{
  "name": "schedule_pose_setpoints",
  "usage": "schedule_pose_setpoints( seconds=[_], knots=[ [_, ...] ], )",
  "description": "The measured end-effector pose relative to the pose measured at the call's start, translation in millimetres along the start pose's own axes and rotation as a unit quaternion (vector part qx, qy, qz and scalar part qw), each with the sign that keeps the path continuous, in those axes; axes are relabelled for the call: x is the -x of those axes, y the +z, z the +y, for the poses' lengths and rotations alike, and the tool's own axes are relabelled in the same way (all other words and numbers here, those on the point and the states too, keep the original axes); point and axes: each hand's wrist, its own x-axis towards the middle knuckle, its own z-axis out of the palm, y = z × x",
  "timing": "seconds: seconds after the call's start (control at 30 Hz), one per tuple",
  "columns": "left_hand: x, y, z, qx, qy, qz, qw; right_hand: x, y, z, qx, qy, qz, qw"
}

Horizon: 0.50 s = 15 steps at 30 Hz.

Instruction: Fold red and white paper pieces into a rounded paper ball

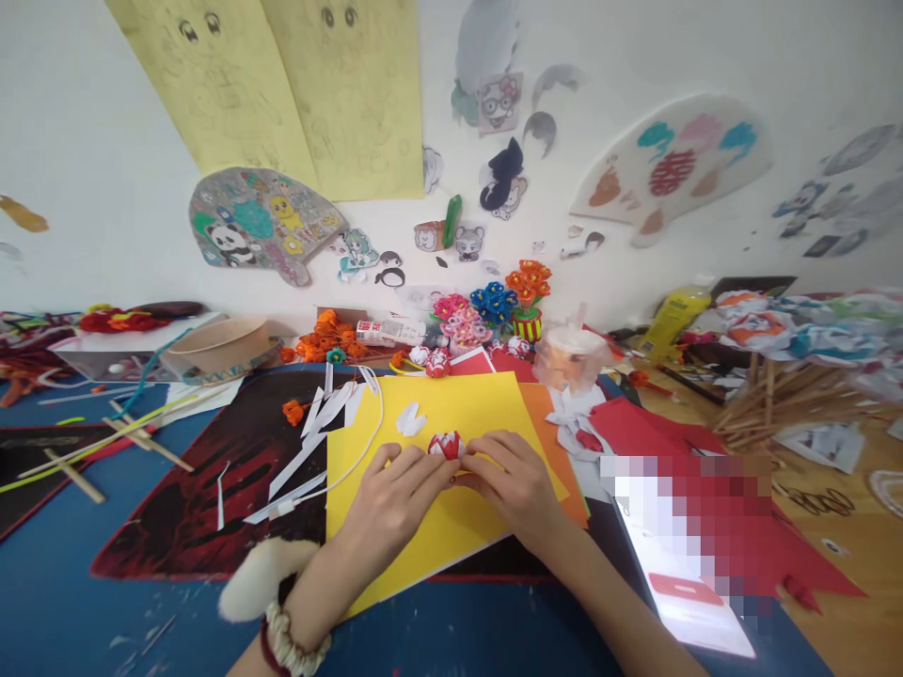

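Note:
Over a stack of yellow paper [486,400], my left hand [395,494] and my right hand [514,480] meet at a small red-and-white folded paper ball [446,444]. The fingers of both hands are closed around its lower sides, and its patterned top shows between them. A white folded paper piece [410,420] lies on the yellow sheet just beyond my left hand. Farther back sits a similar red-and-white paper ball [437,363]. The undersides of my fingertips are hidden.
White paper strips [310,451] and a white cable [353,470] lie left of the yellow sheets. A lit phone [695,611] and red paper [627,423] are on the right. A plastic cup [570,355] and craft flowers [494,303] stand along the wall.

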Motion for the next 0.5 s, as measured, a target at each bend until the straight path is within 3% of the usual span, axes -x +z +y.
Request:
schedule_pose_setpoints(
  seconds=[0.5],
  knots=[
    [0.9,-1.2,-1.3,0.024,-0.002,-0.012,1.000,-2.5,-2.9,1.8,-0.049,-0.008,-0.027,0.998]
  ],
)
